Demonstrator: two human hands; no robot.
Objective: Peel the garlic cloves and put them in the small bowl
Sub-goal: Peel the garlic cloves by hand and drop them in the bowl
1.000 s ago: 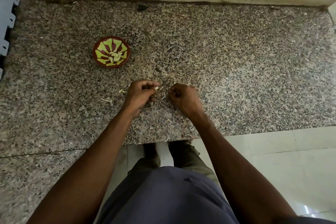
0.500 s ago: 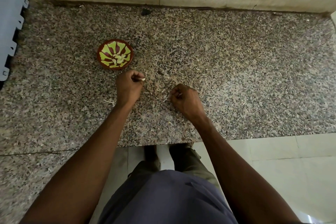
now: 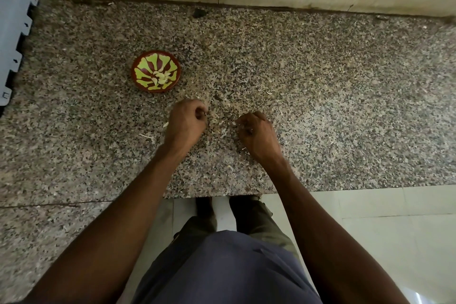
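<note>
Pale blue-grey plastic panel (image 3: 13, 39) at far left edge. Small round red bowl with yellow-green petal pattern (image 3: 156, 71) on speckled granite worktop (image 3: 320, 96), peeled pale garlic cloves (image 3: 161, 76) inside. Left hand (image 3: 186, 122) just below-right of bowl, grip clenched, contents not visible. Right hand (image 3: 256, 132) beside it, grip clenched, contents unclear. Papery garlic skins (image 3: 223, 128) scattered between.

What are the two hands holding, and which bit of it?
It cannot be told. Both the left hand and the right hand have curled fingers over the speckled granite counter, hiding anything inside.
</note>
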